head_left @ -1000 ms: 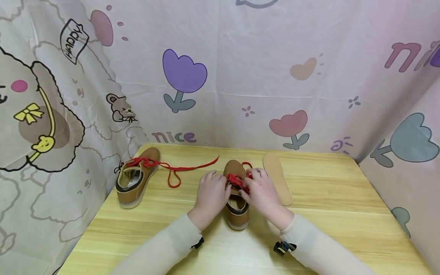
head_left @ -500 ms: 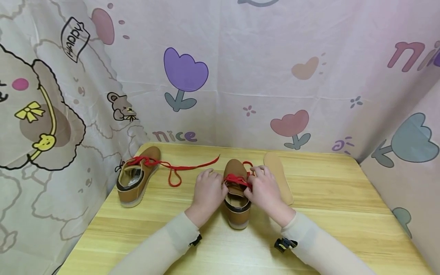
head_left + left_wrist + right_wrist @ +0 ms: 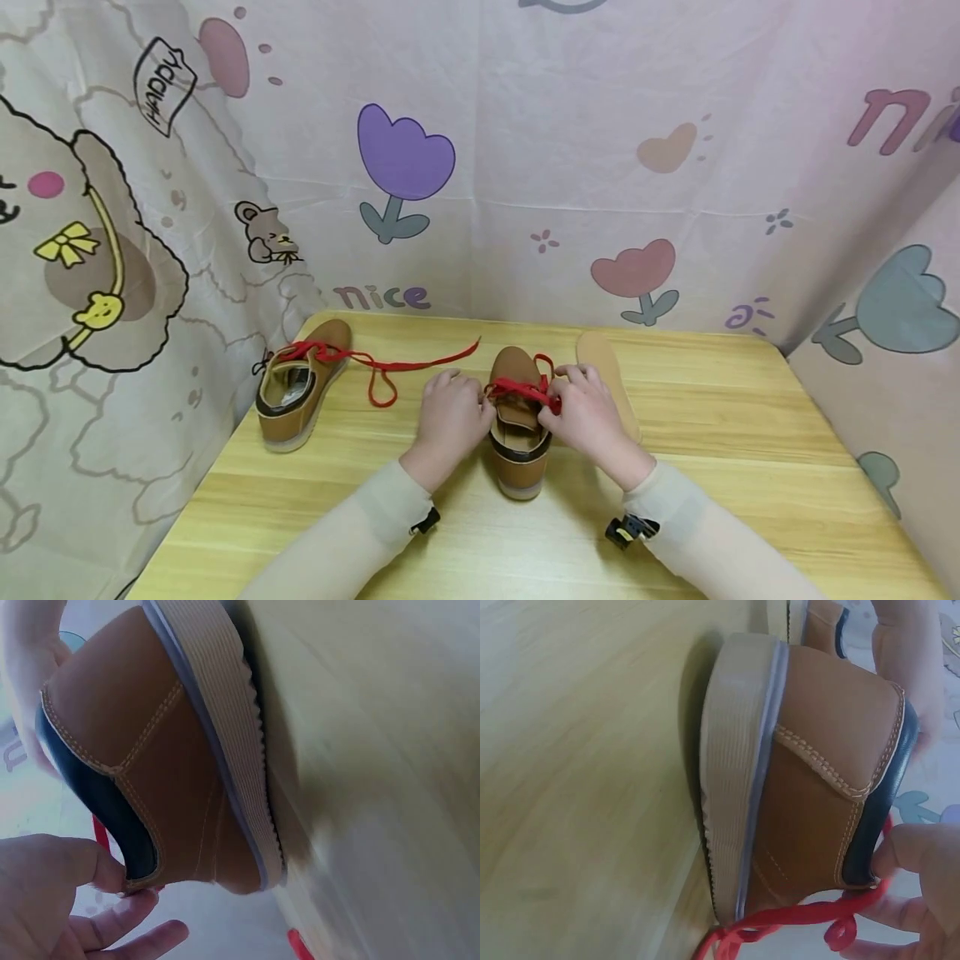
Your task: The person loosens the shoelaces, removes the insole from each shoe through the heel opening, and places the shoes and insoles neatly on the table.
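A brown shoe (image 3: 519, 473) with a black collar and pale sole stands upright on the table, heel towards me. My left hand (image 3: 450, 421) pinches the left eyelet flap by its top corner between thumb and finger, as the left wrist view shows. On the opposite side, my right hand (image 3: 588, 421) pinches the right flap's corner. A red shoelace (image 3: 517, 388) crosses the front of the opening and passes by the right fingers, trailing down the shoe's side in the right wrist view. Between the flaps the tongue (image 3: 517, 413) shows.
Another brown shoe (image 3: 288, 427) stands at the table's left edge, its red lace (image 3: 420, 365) trailing rightward. A tan insole (image 3: 603, 367) lies flat behind my right hand. Printed curtains (image 3: 517, 150) hang behind and beside the wooden table (image 3: 750, 467).
My hands have moved slightly apart, the right one going rightward. The flaps stand wider, the lace lies flatter across the front, and more of the tongue shows.
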The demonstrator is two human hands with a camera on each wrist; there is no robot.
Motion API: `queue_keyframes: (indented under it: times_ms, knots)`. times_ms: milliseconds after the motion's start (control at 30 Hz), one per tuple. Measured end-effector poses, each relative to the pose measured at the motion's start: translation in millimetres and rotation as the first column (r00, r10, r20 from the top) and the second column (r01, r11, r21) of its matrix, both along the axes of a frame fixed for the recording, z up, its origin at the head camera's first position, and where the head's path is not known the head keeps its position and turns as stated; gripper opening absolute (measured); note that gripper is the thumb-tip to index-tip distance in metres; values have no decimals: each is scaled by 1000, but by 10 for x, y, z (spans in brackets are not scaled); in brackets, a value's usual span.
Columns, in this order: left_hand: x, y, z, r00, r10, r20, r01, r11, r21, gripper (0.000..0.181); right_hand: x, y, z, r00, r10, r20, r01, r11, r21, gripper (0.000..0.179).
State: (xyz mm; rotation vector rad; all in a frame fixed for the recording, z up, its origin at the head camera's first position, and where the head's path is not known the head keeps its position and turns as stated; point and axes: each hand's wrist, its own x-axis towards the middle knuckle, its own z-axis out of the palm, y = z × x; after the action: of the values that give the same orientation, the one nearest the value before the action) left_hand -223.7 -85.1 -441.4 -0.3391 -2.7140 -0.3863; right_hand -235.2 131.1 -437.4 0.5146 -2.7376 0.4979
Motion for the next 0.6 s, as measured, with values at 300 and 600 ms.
queue_keyframes:
  times_ms: [300,600]
  knots:
    - [-2,96,-14,998,-11,-56,11,1000,-7,16,23,-42,38,994,63,-87,-66,997,-32,20]
    - [-45,135,-16,987,-43,-152,38,999,-38,13,43,-114,74,988,114,-109,-112,993,23,21]
